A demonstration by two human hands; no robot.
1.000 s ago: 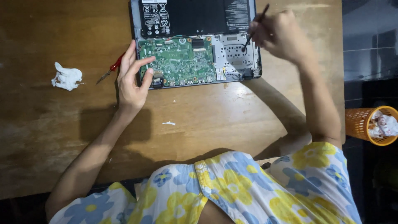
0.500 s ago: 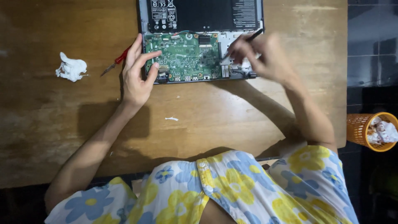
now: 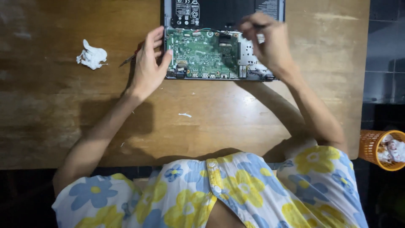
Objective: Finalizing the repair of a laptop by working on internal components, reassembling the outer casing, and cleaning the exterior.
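While the left hand [image 3: 148, 67] lies spread and flat on the open laptop's [image 3: 219, 42] left edge at the table's [image 3: 253, 114] far side, the right hand [image 3: 270, 44] pinches what may be a thin tool over the fragile, rigid green circuit board [image 3: 198, 55]; best held by the casing.

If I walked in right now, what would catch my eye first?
The opened laptop at the far edge of the wooden table, its green circuit board bare. The left hand rests on its left edge, while the right hand holds a thin dark tool over the board. A crumpled white tissue lies off to the left.
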